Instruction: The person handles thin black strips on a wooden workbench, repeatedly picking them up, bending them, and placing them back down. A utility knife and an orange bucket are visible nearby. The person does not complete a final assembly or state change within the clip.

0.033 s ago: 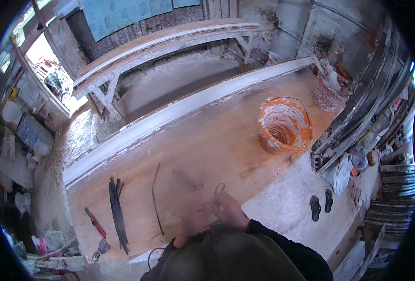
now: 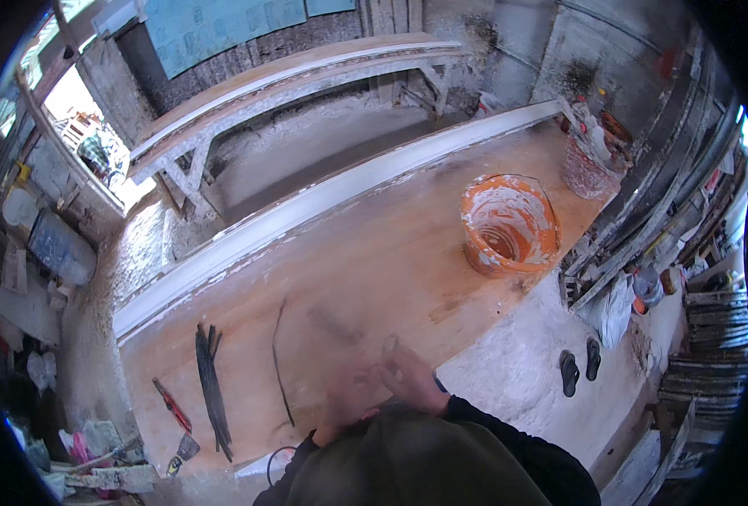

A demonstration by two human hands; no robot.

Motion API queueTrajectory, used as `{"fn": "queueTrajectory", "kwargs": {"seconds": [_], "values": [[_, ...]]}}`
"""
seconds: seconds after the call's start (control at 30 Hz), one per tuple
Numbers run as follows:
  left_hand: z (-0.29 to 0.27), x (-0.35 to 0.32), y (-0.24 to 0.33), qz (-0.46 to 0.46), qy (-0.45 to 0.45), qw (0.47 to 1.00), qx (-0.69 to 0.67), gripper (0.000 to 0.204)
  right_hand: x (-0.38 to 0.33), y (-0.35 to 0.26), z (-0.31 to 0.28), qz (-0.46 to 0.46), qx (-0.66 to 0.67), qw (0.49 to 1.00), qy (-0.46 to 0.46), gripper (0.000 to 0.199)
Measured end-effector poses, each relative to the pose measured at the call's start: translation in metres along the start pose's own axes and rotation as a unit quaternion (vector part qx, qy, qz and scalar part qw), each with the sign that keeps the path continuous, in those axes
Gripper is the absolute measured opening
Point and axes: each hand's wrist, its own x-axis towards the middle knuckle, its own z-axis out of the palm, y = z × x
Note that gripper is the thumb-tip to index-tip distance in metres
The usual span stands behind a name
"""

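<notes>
A long wooden workbench [image 2: 374, 261], stained orange and smeared with white, is seen running away towards the far right. An orange bucket [image 2: 510, 224] crusted with white is stood on it. Well left of the bucket, a thin dark rod [image 2: 279, 371] is laid; further left, a bundle of dark strips [image 2: 211, 384], then a red-handled tool [image 2: 172, 405] and a scraper [image 2: 182, 453] at the near edge.

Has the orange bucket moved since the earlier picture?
No. The orange bucket sits at the same spot on the workbench, beside the white strip.
</notes>
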Motion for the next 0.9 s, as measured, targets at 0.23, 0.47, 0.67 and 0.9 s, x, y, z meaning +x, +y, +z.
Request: {"fn": "queueTrajectory", "kwargs": {"seconds": [0.23, 0.47, 0.67, 0.9], "values": [[0.031, 0.03, -0.006, -0.193, -0.031, 0.944, -0.264, 0.009, 0.016, 0.02, -0.038, 0.205, 0.434, 0.873, -0.09, 0.007], [0.091, 0.055, 0.006, -0.155, 0.025, 0.964, -0.212, 0.009, 0.034, 0.061, -0.085, 0.262, 0.633, 0.718, -0.124, 0.016], [0.132, 0.066, 0.001, -0.211, 0.078, 0.957, -0.182, 0.011, 0.047, 0.098, -0.12, 0.202, 0.438, 0.865, -0.137, 0.019], [0.174, 0.089, 0.026, -0.267, 0.106, 0.938, -0.194, 0.01, 0.061, 0.125, -0.16, 0.211, 0.448, 0.855, -0.152, 0.019]]}}
